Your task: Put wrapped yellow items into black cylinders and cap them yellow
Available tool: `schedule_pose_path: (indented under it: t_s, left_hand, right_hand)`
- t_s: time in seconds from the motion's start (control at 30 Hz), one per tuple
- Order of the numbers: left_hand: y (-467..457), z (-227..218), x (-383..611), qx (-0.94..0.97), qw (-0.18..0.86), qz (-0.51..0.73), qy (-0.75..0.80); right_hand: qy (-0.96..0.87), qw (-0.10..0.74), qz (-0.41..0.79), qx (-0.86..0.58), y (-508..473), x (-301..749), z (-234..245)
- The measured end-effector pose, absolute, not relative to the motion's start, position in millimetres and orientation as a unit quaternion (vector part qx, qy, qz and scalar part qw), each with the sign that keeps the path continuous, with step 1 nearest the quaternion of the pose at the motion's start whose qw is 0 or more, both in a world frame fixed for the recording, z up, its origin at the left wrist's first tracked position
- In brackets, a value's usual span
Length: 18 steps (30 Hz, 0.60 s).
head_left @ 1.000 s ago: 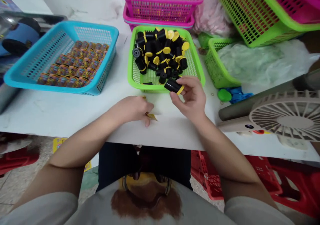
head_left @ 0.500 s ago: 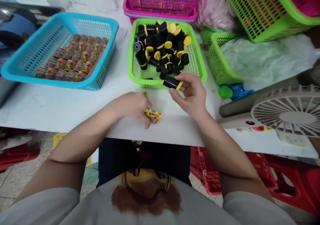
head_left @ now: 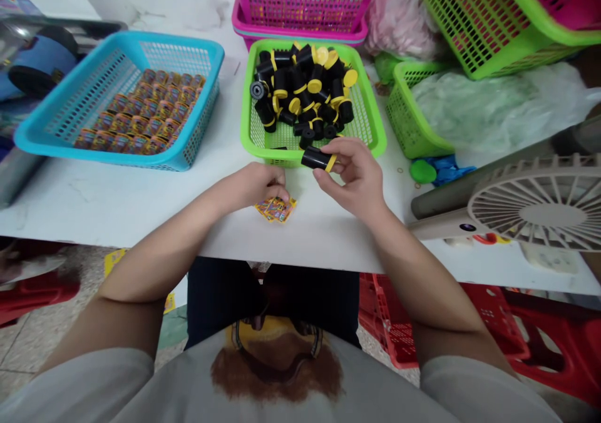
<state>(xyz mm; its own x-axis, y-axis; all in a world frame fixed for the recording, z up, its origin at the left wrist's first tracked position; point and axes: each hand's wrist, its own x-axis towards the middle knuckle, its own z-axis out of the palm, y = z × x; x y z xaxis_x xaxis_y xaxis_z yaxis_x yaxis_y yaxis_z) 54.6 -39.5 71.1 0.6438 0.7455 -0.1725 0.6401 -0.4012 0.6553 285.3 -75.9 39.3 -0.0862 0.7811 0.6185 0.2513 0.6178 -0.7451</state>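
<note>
We count two hands at work over the white table (head_left: 117,198). The right hand (head_left: 357,182) has its thumb and fingers clamped on one black cylinder (head_left: 315,158) with a yellow band at one end, holding it on its side just above the near rim of the middle green basket (head_left: 245,119). The left hand (head_left: 256,185) is curled, with its fingertips drawn together on the top edge of a small orange-and-yellow printed label (head_left: 277,209), which lies flat on the table near its front edge. We cannot tell whether that is one label or two overlapping. The cylinder and the label are near each other but not touching. Inside the middle green basket sits a heap of like cylinders (head_left: 303,94), black with yellow ends; they overlap too much for an exact count, but there are well over a dozen. To the left stands one blue basket (head_left: 28,136) with several close rows of small colourful printed pieces (head_left: 141,119), too many to count. We count seven baskets in all: one blue, three green and three pink. Two pink baskets (head_left: 305,0) are stacked behind the middle one, and a small green basket (head_left: 398,113) on the right holds a crumpled clear bag. One grey fan (head_left: 535,210) lies at the right.
</note>
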Motion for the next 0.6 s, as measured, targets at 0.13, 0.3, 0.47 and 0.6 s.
schedule_pose_path:
  t_s: [0.13,0.3,0.47,0.6]
  left_hand:
    - [-36.7,66.7,52.9,0.815,0.377,0.12,0.423]
    - [-38.4,59.3,56.2,0.804,0.425,0.138,0.393]
    - [-46.0,51.5,62.5,0.801,0.43,0.149,0.39]
    - [-53.3,47.9,70.2,0.863,0.304,0.154,0.372]
  right_hand:
    - [-0.699,0.564,0.226,-0.377,-76.4,287.1,40.9]
    - [-0.703,0.566,0.217,-0.374,-76.7,287.9,41.3]
    - [-0.704,0.568,0.226,-0.362,-76.8,287.5,41.7]
    - [-0.703,0.567,0.219,-0.369,-75.9,288.2,41.6]
